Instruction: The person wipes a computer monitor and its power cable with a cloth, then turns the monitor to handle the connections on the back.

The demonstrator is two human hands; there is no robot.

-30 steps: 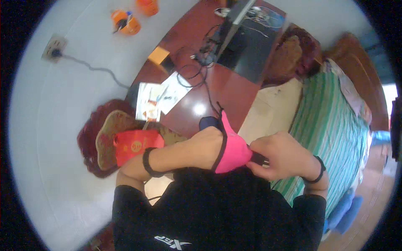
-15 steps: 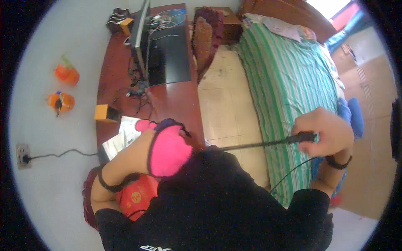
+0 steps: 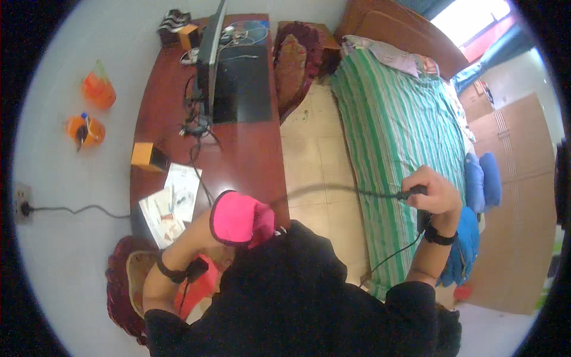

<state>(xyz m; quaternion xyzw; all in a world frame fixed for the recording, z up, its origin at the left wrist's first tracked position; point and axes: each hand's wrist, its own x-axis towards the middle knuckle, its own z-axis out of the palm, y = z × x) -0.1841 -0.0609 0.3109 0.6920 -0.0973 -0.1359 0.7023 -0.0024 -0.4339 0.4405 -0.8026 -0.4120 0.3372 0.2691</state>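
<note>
A pink cloth mitt (image 3: 233, 219) with dark trim covers my left hand (image 3: 247, 223), hiding its fingers, close to my chest at the desk's near edge. My right hand (image 3: 439, 189) is closed around the black plug-like end (image 3: 415, 191) of a dark cable, out over the bed. That cable (image 3: 333, 187) runs leftward in a shallow arc across the floor gap toward the mitt; whether my left hand grips it is hidden. Both wrists carry black bands, and thin black leads hang near each forearm.
The reddish-brown desk (image 3: 172, 128) holds a monitor (image 3: 209, 56), tangled cords, an orange-and-black speaker (image 3: 148, 157) and papers (image 3: 183, 187). To the right stands a bed with a green striped sheet (image 3: 392, 119). Chairs stand behind the desk and at lower left.
My right hand has moved slightly left and down, with the cable bowing upward rather than straight. The mitt has turned and no longer shows its far pink end. The whole view has shifted.
</note>
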